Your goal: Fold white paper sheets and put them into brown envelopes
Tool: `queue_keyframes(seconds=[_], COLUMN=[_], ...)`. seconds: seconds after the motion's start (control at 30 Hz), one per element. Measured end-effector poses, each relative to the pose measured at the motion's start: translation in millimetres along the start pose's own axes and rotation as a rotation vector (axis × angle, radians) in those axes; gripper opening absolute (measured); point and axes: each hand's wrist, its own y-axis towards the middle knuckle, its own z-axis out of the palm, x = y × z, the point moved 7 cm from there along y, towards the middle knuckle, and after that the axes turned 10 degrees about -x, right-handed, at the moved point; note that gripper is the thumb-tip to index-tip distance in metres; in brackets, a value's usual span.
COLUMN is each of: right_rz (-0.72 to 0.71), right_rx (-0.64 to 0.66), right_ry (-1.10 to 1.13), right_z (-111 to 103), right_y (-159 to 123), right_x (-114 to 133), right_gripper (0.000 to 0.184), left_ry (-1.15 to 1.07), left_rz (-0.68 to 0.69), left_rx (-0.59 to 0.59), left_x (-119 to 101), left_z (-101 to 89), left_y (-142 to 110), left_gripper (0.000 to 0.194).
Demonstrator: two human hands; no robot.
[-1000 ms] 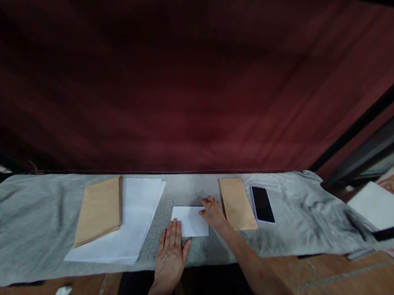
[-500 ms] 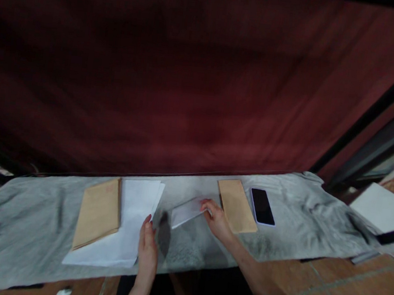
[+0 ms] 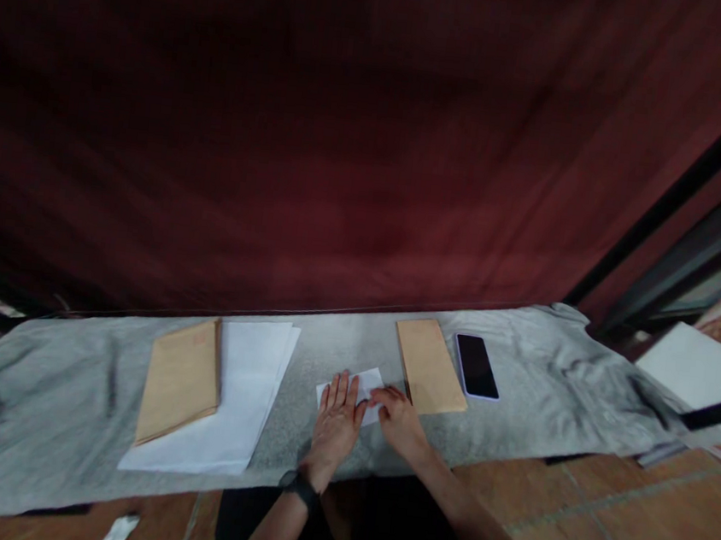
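A small folded sheet of white paper (image 3: 369, 380) lies on the grey cloth in front of me. My left hand (image 3: 337, 422) rests flat on its left part, fingers stretched out, with a dark watch on the wrist. At the paper's right side is my right hand (image 3: 401, 422), its fingers bent and pinched at the paper near my left thumb. Both hands cover part of the sheet. Just right of them lies a brown envelope (image 3: 433, 368); to the left, several brown envelopes (image 3: 181, 380) sit stacked on larger white sheets (image 3: 248, 396).
A phone (image 3: 477, 366) with a pale purple edge lies right of the single envelope. The grey cloth (image 3: 62, 410) covers the narrow surface, and a dark red curtain (image 3: 370, 176) hangs behind it. Below is a tiled floor (image 3: 572, 524) with a crumpled white scrap (image 3: 119, 532).
The folded paper, held raised in my right hand before, now lies on the cloth. My left hand has moved right from beside the white sheets and flattened onto it.
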Motion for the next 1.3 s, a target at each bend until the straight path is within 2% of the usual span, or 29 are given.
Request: queue_keyframes(seconds=[0.07,0.2,0.37,0.57,0.87,1.13,1.3], right_rz=[0.004,-0.137,-0.099,-0.02,-0.049,-0.081,-0.109], right_rx=[0.0,0.067,0.04,-0.053,-0.095,-0.157,-0.168], right_ry=[-0.043,-0.208,-0.406,-0.48,-0.534,-0.551,-0.513], right_z=[4.0,24.7,37.1,34.4,28.1,20.6,18.8], right_y=[8.2,10.3,-5.0,-12.6,-16.8,-25.0,-27.9], right_x=[5.0,22.4,13.6,0.5,-6.0,-9.2,2.3], right_gripper=[0.041,0.04,0.049,0.057,0.057,0.062,0.057], left_ry=[0.041,0.066,0.093,0.093,0.074,0.095,0.115], left_rz=[0.029,0.089,0.03,-0.054,-0.07,-0.059,-0.062], left_rx=[-0.008,0.001,-0.035,-0.082,-0.052,-0.016,-0.009], left_x=[-1.0,1.5,20.8,40.3,33.5,30.7,30.0], left_z=[0.7,-0.4,-10.0,-21.5,-27.3,-28.6,-26.6], left_y=[-2.7,-10.0,-24.3,-36.7,-35.8,-34.7,-35.1], left_gripper=[0.055,0.054,0.057,0.06,0.063,0.076,0.077])
